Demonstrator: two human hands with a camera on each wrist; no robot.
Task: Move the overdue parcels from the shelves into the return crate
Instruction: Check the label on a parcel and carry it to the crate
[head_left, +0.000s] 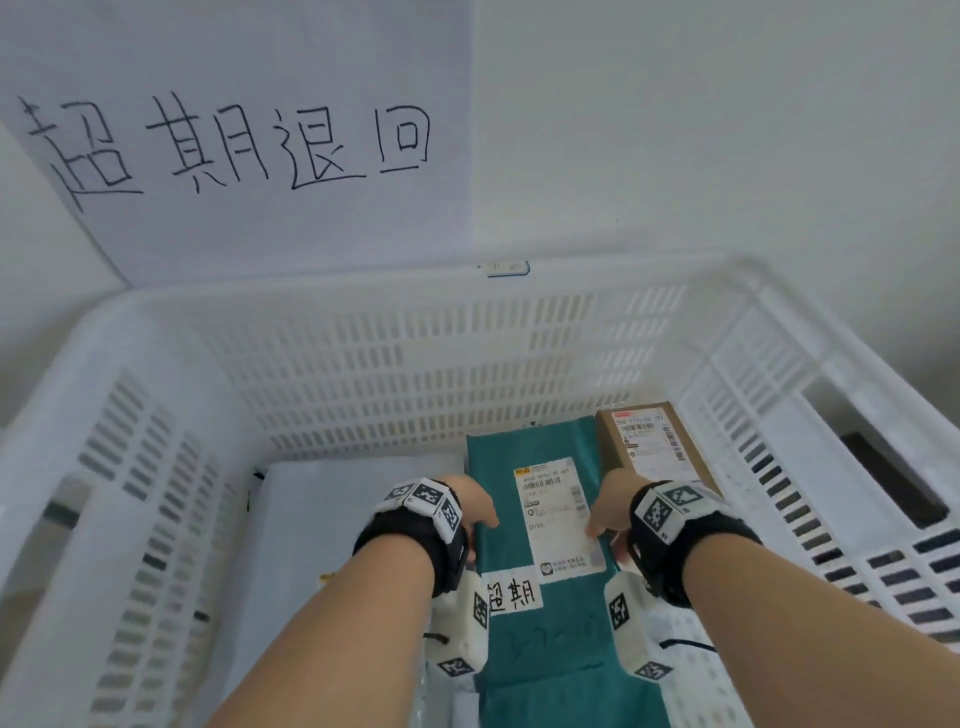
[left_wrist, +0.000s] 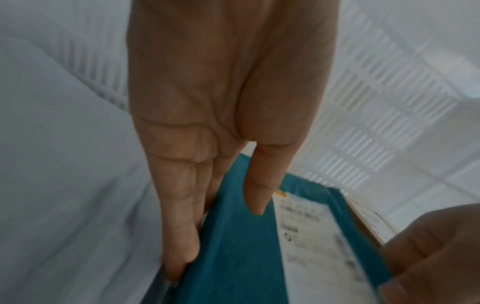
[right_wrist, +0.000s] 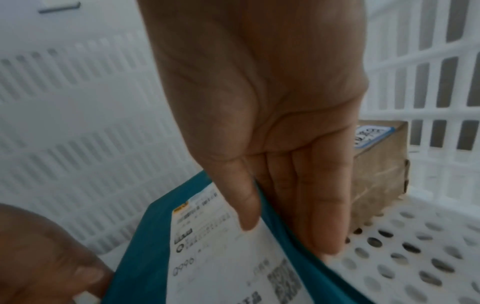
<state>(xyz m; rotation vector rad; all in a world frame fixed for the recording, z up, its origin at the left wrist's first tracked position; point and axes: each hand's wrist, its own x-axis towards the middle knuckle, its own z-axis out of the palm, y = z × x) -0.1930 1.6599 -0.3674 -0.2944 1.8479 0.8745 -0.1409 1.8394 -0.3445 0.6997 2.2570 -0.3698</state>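
Teal flat plastic-wrapped parcel (head_left: 550, 597) with white shipping label, low inside white slotted plastic return crate (head_left: 363, 364); brown cardboard box (head_left: 649, 441) at 1 o'clock.
Left wrist: left hand (left_wrist: 221, 123) pinching left edge.
Right wrist: right hand (right_wrist: 272, 123) pinching right edge.
Step, judged: placing. Next: set flat, release both.

Near end of teal parcel (head_left: 566, 649) cut off by head view's bottom edge. Fingertips of left hand (head_left: 470, 501) and right hand (head_left: 610, 506) tucked under its long edges, out of sight. Shipping label (left_wrist: 315, 242) txt blurred, unreadable in left wrist view. Brown box (head_left: 652, 441) partly hidden behind right wrist. White bag (head_left: 343, 525) mostly covered by left arm, contents n/k.
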